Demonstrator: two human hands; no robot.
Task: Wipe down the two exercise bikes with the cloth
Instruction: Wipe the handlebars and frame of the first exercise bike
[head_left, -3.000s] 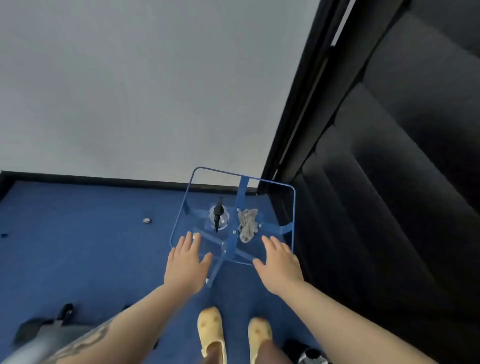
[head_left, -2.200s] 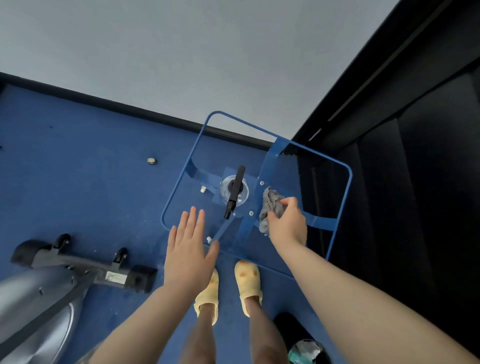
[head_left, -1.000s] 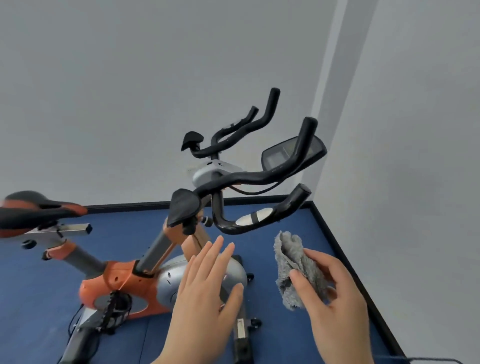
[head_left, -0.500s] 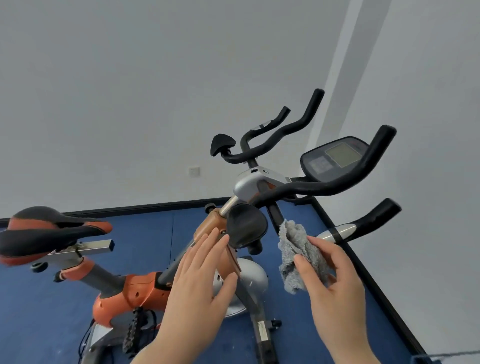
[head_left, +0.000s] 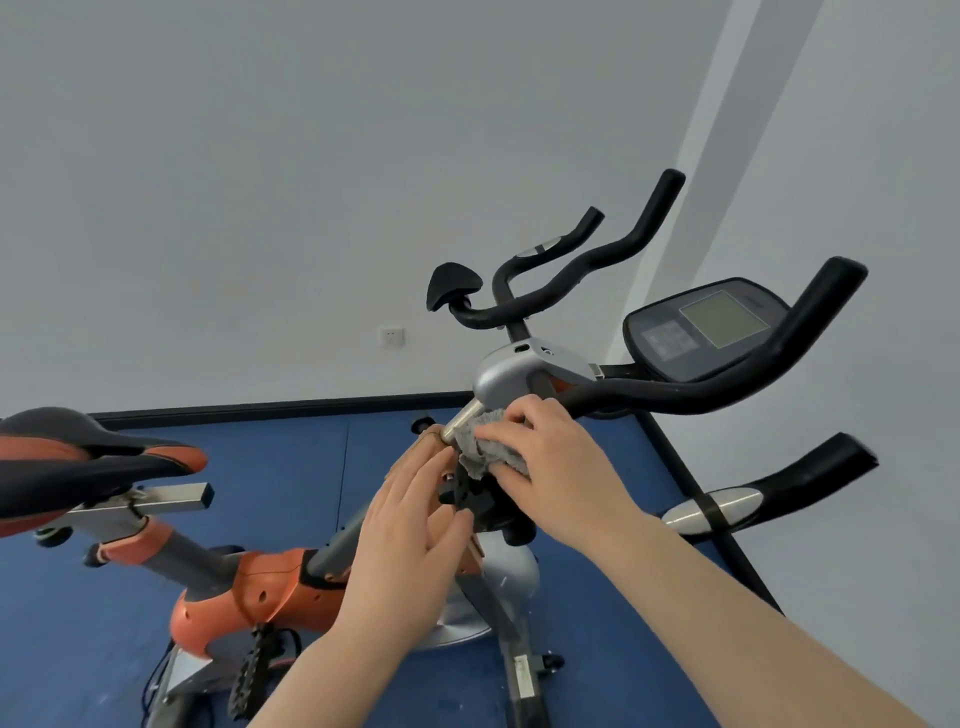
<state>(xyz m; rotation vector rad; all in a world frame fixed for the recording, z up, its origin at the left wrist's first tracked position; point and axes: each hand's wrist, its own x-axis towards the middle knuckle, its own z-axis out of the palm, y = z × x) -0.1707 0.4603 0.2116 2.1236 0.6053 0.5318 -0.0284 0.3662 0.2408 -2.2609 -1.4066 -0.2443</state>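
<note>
1. Bright, even light fills the room; the grey wall (head_left: 260, 182) shows soft tone and no hard shadows.
2. A paler band runs up the wall at one o'clock.
3. Wide-angle bending shows: the black baseboard (head_left: 270, 408) bows, and edges stretch at four and eight o'clock.
4. The right hand (head_left: 558, 470) is slightly soft with blur.
5. The console screen (head_left: 722, 317) carries a dull sheen and no glare.
</note>
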